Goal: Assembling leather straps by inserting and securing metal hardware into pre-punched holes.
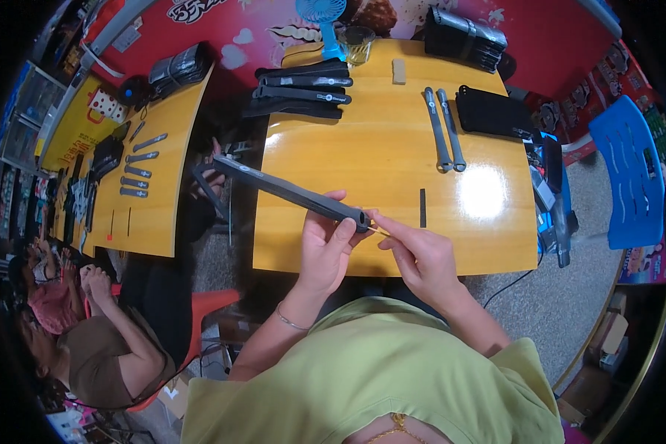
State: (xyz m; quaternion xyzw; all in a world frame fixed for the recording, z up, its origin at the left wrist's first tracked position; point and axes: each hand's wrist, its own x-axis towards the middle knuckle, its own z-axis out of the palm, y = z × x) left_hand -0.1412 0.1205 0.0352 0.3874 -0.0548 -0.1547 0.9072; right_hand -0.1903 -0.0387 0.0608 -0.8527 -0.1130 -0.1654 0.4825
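Note:
Wrapped round the near end of a long dark grey strap [285, 189] is my left hand [327, 248], its thumb pressed on top. The strap slants away to the upper left, past the table's left edge, where it bends back down. A dark round hole shows at its near end. My right hand [424, 259] is closed in a pinch on a thin yellowish stick [378, 231], whose tip meets the strap beside that hole. Whether the tip goes inside is hidden by my fingers. A short black strip [422, 208] lies on the table to the right of my hands.
On the wooden table [362, 159] lie two grey straps [444, 133], a black pouch [493, 112], a strap pile [300, 90] and a tan block [399, 72]. A blue fan [324, 26] stands behind. People sit left by another table [159, 207]; a blue chair [629, 170] is right.

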